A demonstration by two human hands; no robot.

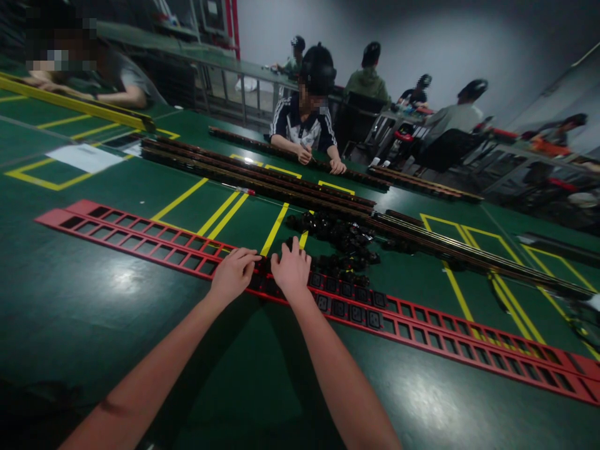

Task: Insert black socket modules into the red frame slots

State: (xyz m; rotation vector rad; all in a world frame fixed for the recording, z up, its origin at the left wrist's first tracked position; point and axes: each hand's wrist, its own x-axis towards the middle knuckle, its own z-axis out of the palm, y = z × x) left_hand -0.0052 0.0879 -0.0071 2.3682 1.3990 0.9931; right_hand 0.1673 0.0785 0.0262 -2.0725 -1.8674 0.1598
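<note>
A long red twin-row strip with rectangular openings [187,260] lies slantwise across the green table. Black power sockets [374,319] fill several openings in its middle part. My left hand [233,273] is over the strip, its fingers bent together and their tips at a black socket [263,265], partly hidden between the hands. Just to the right, my right hand [291,267] rests over the strip with its fingers apart, the tips near small dark parts. Its palm and fingers hide the openings below. A loose pile of black sockets [344,234] lies beyond the right hand.
Behind the pile lie long dark metal rails [262,178]. A co-worker [307,125] sits across the table, hands on another rail. At left are a white sheet [85,157], a yellow bar [75,100] and another person leaning over the table. Yellow tape lines [180,199] mark the tabletop.
</note>
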